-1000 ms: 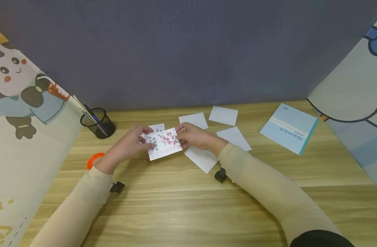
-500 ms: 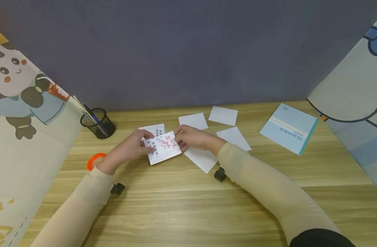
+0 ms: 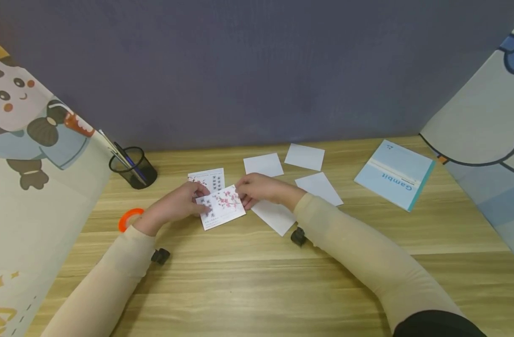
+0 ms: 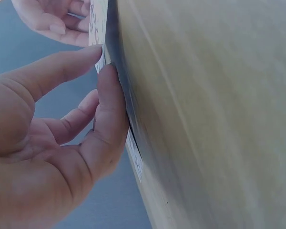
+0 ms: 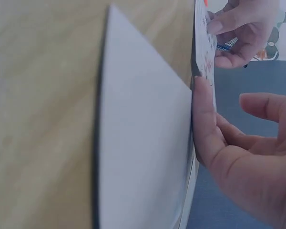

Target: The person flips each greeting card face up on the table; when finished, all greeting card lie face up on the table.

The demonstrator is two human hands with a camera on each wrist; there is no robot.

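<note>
Blossom card [image 3: 222, 207] shifted twd person vs 1 s ago, now lower in head view. L hand [image 3: 179, 202] & R hand [image 3: 260, 188] came down w/ it, both sl. nearer person. 2nd card [image 3: 210, 179] behind, mostly covered 1 s ago, now much more exposed: top L corner, dk red print & more of txt columns showing.
</note>
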